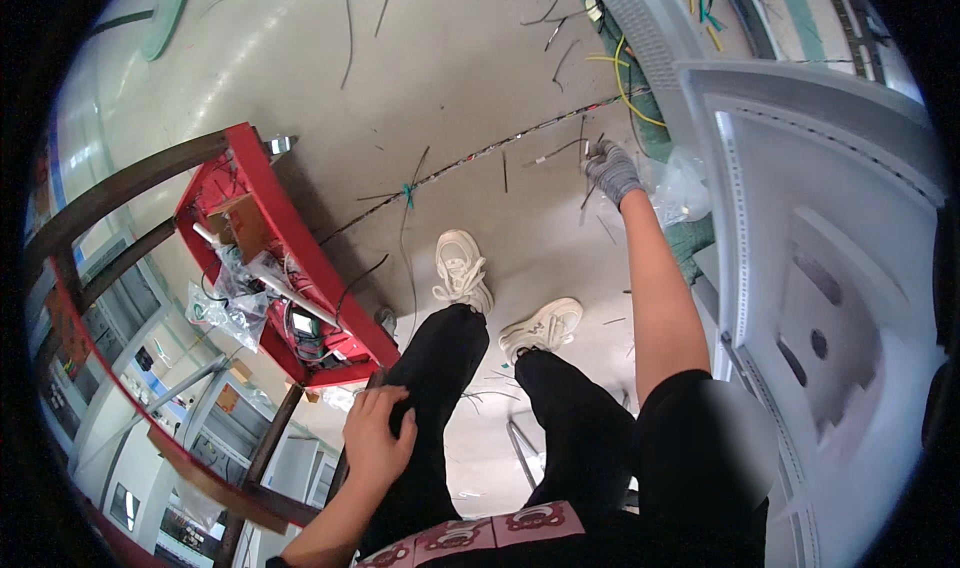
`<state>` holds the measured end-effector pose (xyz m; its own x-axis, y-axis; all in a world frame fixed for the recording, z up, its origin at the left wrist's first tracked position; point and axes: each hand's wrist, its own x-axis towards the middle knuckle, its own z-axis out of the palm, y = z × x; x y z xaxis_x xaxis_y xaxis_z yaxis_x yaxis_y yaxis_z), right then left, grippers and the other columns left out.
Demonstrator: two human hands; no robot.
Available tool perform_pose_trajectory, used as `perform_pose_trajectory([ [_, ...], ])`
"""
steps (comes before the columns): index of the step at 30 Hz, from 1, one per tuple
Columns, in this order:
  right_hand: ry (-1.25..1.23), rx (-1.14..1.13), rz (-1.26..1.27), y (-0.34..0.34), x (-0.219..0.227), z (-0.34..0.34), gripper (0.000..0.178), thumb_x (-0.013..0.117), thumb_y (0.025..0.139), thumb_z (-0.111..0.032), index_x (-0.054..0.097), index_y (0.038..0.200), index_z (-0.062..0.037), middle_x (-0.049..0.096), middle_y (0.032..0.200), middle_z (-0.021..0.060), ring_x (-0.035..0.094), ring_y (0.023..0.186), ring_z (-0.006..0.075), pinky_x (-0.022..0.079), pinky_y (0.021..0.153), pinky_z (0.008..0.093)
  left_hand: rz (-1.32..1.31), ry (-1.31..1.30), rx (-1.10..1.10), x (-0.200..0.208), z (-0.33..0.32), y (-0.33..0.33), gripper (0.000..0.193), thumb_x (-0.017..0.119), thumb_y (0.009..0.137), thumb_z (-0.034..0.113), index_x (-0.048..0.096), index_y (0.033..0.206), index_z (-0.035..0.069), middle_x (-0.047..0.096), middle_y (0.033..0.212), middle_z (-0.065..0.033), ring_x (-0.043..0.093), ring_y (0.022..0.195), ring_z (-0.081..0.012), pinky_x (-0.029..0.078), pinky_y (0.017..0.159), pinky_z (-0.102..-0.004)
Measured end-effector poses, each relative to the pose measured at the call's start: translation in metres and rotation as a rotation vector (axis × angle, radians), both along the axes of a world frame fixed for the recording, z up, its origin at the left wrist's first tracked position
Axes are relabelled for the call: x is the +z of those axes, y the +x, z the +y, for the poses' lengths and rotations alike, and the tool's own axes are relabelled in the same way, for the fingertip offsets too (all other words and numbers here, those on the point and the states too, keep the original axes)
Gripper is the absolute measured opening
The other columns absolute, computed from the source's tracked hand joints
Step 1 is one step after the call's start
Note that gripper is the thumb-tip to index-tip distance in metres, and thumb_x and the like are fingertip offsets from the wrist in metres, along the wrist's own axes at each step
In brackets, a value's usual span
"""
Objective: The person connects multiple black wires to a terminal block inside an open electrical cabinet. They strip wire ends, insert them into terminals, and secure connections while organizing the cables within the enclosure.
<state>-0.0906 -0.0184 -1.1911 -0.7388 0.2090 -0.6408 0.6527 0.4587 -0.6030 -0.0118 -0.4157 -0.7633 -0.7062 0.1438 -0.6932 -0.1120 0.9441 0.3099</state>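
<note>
My right hand (611, 172), in a grey knit glove, reaches out low over the floor at the right. Its fingers are curled together; what they hold, if anything, is too small to make out. Thin dark wire pieces (560, 152) show right beside the fingertips. My left hand (378, 436) is bare and lies against my left thigh, with its fingers bent, the thumb apart and nothing in it. A long thin bundled cable (490, 148) runs slantwise across the floor, with a teal tie (408, 196) around it.
Left stands a red metal tray (315, 308) on a dark frame, filled with tools, plastic bags and cardboard. A grey cabinet with its open door (760, 168) rises at the right, beside a clear plastic bag (682, 188) and yellow wire (624, 78). Wire scraps litter the floor.
</note>
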Motion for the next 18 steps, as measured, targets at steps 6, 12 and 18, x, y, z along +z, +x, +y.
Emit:
perform_pose_trajectory([
  [6,-0.638,-0.059,-0.236,-0.016,0.264,-0.030,0.021,0.068,0.086,-0.009,0.068,0.107,-0.0053,0.065,0.078,0.0010,0.059,0.065,0.0078,0.048,0.058,0.0218,0.167,0.224,0.161,-0.009,-0.002,0.017,0.034,0.063,0.088,0.009,0.054,0.119,-0.001,0.053,0.121,-0.0219,0.054,0.112,-0.0421,0.044,0.097,-0.0431],
  [12,-0.858,0.009,-0.085,-0.006,0.482,-0.038,0.028,0.069,0.089,-0.018,0.068,0.114,-0.0059,0.064,0.076,-0.0014,0.057,0.063,0.0058,0.047,0.057,0.0206,-0.275,0.903,0.388,0.056,0.110,-0.134,0.048,0.052,0.102,0.030,0.043,0.140,0.003,0.056,0.132,-0.0141,0.048,0.130,-0.0261,0.032,0.113,-0.0403],
  [18,-0.658,-0.106,0.151,-0.004,0.623,-0.053,0.017,0.072,0.088,-0.015,0.068,0.101,-0.0066,0.066,0.079,-0.0008,0.057,0.063,0.0057,0.048,0.060,0.0206,-0.621,1.006,0.606,0.207,0.151,-0.123,0.029,0.056,0.100,0.018,0.053,0.125,0.004,0.062,0.112,-0.0069,0.063,0.105,-0.0198,0.053,0.094,-0.0378],
])
